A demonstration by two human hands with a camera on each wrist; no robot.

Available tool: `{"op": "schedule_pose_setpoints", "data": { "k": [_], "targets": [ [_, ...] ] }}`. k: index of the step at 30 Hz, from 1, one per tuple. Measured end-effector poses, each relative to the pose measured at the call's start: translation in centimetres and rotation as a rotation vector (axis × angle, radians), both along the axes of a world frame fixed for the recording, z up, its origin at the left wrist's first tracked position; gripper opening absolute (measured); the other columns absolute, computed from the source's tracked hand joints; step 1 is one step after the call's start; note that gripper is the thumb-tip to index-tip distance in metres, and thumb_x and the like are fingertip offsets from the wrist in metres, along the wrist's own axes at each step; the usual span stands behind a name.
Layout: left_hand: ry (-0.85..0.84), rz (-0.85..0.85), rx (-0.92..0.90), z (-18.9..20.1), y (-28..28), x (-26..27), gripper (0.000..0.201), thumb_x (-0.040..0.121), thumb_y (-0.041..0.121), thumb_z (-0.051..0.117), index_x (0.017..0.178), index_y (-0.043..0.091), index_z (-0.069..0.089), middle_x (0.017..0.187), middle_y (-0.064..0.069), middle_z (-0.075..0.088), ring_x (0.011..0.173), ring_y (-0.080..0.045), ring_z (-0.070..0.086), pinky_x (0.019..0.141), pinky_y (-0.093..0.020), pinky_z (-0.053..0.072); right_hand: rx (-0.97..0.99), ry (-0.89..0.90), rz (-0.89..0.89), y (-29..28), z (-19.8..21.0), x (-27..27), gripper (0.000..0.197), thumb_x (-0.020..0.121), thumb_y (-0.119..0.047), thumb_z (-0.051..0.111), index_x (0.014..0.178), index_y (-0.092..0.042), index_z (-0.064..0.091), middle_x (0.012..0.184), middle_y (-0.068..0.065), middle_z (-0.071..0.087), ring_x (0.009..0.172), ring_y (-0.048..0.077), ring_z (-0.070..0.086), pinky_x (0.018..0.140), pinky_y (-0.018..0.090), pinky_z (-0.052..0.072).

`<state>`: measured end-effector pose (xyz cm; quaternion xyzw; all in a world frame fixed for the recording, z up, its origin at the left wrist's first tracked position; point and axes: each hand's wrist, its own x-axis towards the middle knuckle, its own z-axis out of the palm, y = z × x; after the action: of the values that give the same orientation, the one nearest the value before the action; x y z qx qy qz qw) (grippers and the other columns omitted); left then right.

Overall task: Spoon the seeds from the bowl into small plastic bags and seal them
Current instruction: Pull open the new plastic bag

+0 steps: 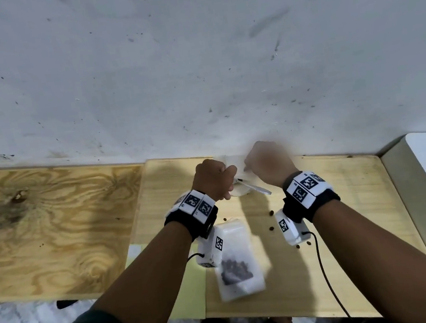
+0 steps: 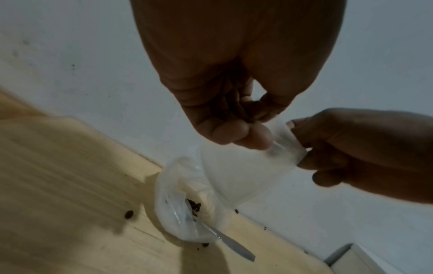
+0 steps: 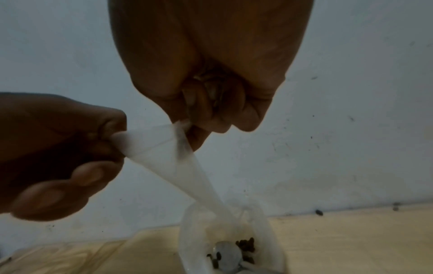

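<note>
right hand [image 1: 269,165]: smeared by blur in the head view; finger positions unreadable there.
small bag [image 2: 246,172]: in the head view almost wholly hidden behind both fists; only a pale scrap shows between them.
bowl [image 1: 240,189]: largely covered by the left hand [image 1: 213,176].
spoon [image 3: 226,256]: handle cut off by the bottom edge of the right wrist view.
seeds [image 3: 246,244]: too small and dim to count.
filled bag [image 1: 237,266]: top end hidden under the left wrist camera.
</note>
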<state>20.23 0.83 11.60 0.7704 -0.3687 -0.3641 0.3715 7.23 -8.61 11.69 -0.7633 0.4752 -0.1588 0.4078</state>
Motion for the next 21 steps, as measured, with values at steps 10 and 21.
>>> {"op": "schedule_pose_setpoints", "data": {
  "k": [10, 21],
  "targets": [
    [-0.423, -0.159, -0.112, -2.5, -0.1, -0.5, 0.131, 0.040, 0.064, 0.084, 0.146, 0.017, 0.023, 0.141, -0.002, 0.042, 0.129, -0.020, 0.043, 0.101, -0.042, 0.043, 0.140, -0.139, 0.103, -0.3, 0.1, -1.1, 0.029, 0.084, 0.000, 0.062, 0.077, -0.024, 0.047, 0.054, 0.001, 0.055, 0.049, 0.014, 0.049, 0.055, 0.024, 0.038],
    [-0.590, -0.283, -0.130, -3.1, 0.3, -0.4, 0.120, 0.051, 0.047, 0.078, 0.151, 0.019, 0.017, 0.135, -0.001, 0.044, 0.119, -0.022, 0.047, 0.096, -0.038, 0.045, 0.012, -0.060, 0.207, -0.3, -0.6, -0.2, 0.044, 0.079, 0.001, 0.055, 0.072, -0.041, 0.067, 0.066, 0.006, 0.062, 0.066, 0.013, 0.055, 0.068, 0.024, 0.047]
  ]
}}
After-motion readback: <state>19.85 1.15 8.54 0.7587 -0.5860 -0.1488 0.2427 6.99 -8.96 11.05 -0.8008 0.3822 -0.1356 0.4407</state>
